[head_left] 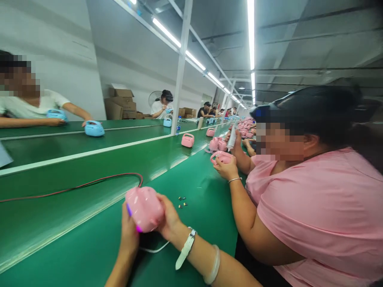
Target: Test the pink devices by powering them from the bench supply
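Both my hands hold a glossy pink portable speaker [146, 209] above the green bench, with purple light glowing along its left edge. My left hand [129, 229] is closed on its left side, the fingers largely hidden behind it. Against the right side, my right hand [169, 217] grips it, its fingers partly covered by the casing. A red cable [104, 178] runs from the left to just behind the speaker; whether it plugs in cannot be seen. Below my hands a white cable [155, 250] shows. Several tiny dark cards [180, 206] lie to the right.
At my right a co-worker in a pink shirt [323, 203] holds a pink speaker [223, 157] and a white tube [232, 137]. Another pink speaker [187, 140] stands on the green conveyor belt [104, 159]. Across it, a person handles blue speakers [94, 128]. A white post [181, 67] rises beyond.
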The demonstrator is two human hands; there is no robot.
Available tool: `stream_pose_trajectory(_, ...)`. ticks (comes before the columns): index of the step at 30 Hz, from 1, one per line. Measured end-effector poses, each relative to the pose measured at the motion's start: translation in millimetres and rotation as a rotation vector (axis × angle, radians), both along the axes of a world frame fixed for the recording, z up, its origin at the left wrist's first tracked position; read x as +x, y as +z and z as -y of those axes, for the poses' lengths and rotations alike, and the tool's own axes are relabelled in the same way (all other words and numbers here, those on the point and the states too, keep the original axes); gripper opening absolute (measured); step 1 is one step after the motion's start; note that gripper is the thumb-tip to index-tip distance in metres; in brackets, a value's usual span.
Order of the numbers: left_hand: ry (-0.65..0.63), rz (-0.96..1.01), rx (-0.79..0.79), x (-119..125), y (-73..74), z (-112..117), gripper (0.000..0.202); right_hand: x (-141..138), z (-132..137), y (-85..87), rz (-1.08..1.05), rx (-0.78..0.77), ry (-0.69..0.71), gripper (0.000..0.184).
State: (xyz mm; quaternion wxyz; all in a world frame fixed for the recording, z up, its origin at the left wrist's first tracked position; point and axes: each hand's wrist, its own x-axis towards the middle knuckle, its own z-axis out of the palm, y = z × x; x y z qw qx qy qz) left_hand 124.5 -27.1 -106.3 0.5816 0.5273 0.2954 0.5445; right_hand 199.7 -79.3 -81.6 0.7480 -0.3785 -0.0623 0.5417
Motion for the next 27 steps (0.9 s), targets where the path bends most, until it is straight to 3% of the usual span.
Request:
stream_pose_trajectory(4, -0.026, 0.02, 0.085, 4.7, 2.4, 19.5, 0.056, 6.8, 5.9, 3.1, -0.095, 0.017, 0.062, 0.027)
stream_pose_trajectory(11, -0.001, -0.033, 0.158, 5.3, 3.8, 35.0, 0.059, 7.6, 14.6, 3.5, -0.106, 0.007, 0.108, 0.035)
stream_pose_trajectory(15, -0.034, 0.011, 0.101, 2.8, 2.7, 37.8, 0.061, 6.7, 20.8, 2.0, -0.062, -0.031, 0.13, 0.032)
stream_pose_trajectory(22, -0.094, 0.109, -0.042, 1.8, -2.8, 33.5, 0.065, 15.9, 15.0, -21.5, -0.015, -0.082, 0.155, 0.025)
stream_pose_trajectory(27, -0.109, 0.1, -0.042, 0.5, -0.5, 34.7, 0.066, 13.2, 15.1, -17.6, -0.007, -0.068, 0.152, 0.031)
